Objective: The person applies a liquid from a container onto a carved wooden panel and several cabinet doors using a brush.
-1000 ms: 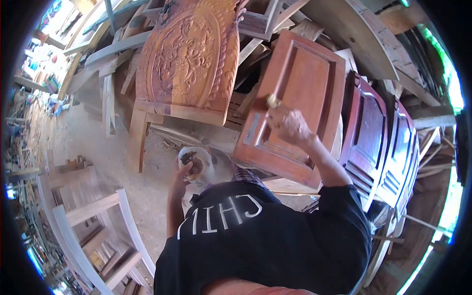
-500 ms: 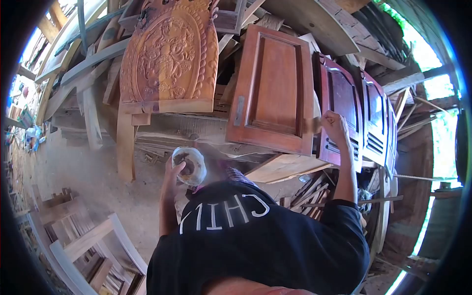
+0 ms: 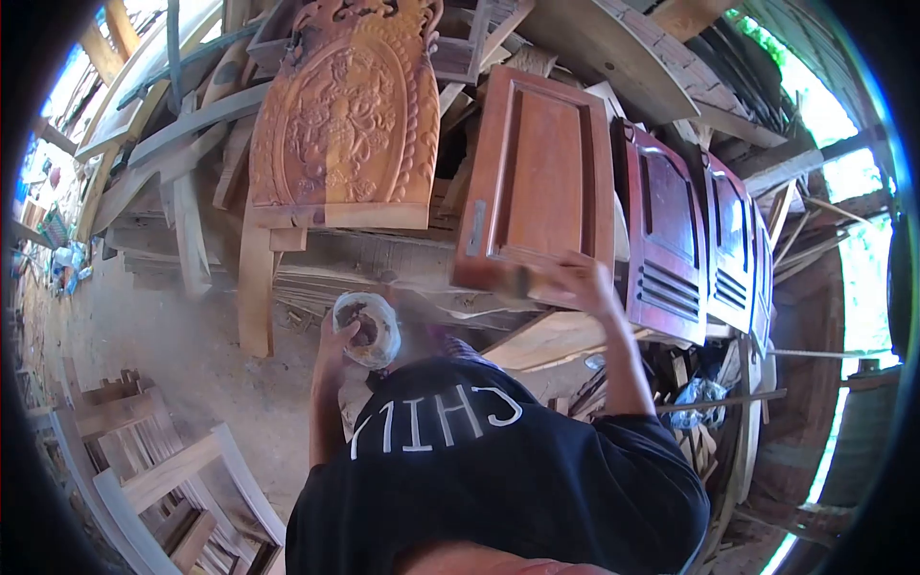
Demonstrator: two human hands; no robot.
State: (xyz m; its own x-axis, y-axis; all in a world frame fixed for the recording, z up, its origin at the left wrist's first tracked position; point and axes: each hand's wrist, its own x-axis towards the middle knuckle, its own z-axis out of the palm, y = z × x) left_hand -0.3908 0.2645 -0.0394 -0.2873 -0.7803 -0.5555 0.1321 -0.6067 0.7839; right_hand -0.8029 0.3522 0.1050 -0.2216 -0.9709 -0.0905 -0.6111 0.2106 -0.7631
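Observation:
My left hand grips a cloudy plastic tub by its side, and brown stuff coats its inside. Across the lower edge of a reddish-brown panelled cabinet door, my right hand is closed round a brush, smeared by motion. The bristles appear to touch the bottom rail, though blur hides the exact contact. This door leans upright against a wood pile. To its right stand darker, glossy louvred doors. A carved wooden panel, part orange and part darker brown, leans to its left.
Pale wooden frames lie at lower left. Stacked boards rise behind the doors. A light plank juts out below them, close to my right forearm. Wood scraps and a blue plastic bag sit at lower right.
My right hand has swept left and down with the brush, from the door's right edge to its bottom rail. My left hand still holds the tub, slightly lower.

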